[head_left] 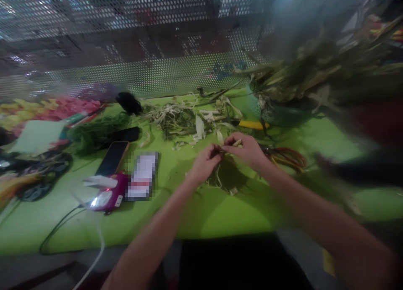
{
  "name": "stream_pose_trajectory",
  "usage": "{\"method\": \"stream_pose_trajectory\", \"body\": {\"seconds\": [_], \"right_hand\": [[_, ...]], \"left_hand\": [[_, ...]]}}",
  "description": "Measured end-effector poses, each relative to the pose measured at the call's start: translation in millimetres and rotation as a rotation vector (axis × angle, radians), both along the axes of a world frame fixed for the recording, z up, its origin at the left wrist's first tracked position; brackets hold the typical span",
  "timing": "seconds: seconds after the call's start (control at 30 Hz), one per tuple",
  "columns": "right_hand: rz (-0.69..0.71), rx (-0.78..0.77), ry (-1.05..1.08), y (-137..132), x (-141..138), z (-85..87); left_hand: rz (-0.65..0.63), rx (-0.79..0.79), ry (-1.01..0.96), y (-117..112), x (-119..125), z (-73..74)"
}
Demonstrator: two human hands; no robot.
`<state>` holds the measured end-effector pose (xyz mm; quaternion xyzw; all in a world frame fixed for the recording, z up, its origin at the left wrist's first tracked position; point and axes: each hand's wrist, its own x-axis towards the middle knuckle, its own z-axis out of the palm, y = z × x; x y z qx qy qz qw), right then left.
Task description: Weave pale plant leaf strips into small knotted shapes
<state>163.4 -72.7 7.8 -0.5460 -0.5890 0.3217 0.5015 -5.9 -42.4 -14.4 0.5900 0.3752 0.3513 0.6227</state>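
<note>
Two hands pinch one pale dried leaf strip (233, 143) over a bright green counter (220, 214).
Beyond the hands stands a grey perforated metal wall (157, 75); to their right, a teal mesh basket (277, 115) heaped with dried leaves (315, 75); just ahead, a litter of pale leaf scraps (176, 117); to their left, a dark smartphone (112, 157). Left hand (204, 162) and right hand (247, 149) meet fingertip to fingertip, closed on the strip.

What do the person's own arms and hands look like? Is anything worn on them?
The left forearm and right forearm are bare; no sleeves show. The left hand and right hand wear no gloves. No watch or ring is visible, though the picture is blurred.
</note>
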Motion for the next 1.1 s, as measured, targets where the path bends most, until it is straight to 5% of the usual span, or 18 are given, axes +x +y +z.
{"method": "stream_pose_trajectory", "body": {"seconds": [0.2, 0.47, 0.83, 1.1], "right_hand": [[-0.024, 0.079, -0.173, -4, -7, -2.9], [0.056, -0.136, 0.269, 3, -3, -4.5], [0.016, -0.046, -0.143, -9, -14, -4.7], [-0.062, 0.029, -0.301, -10, -11, -3.9]], "left_hand": [[-0.128, 0.058, 0.137, 3, -4, -4.9], [0.078, -0.278, -0.274, 4, -4, 7.3], [0.114, -0.386, -0.443, 2, 0, -0.2], [0.135, -0.233, -0.325, 4, -2, -1.8]]}}
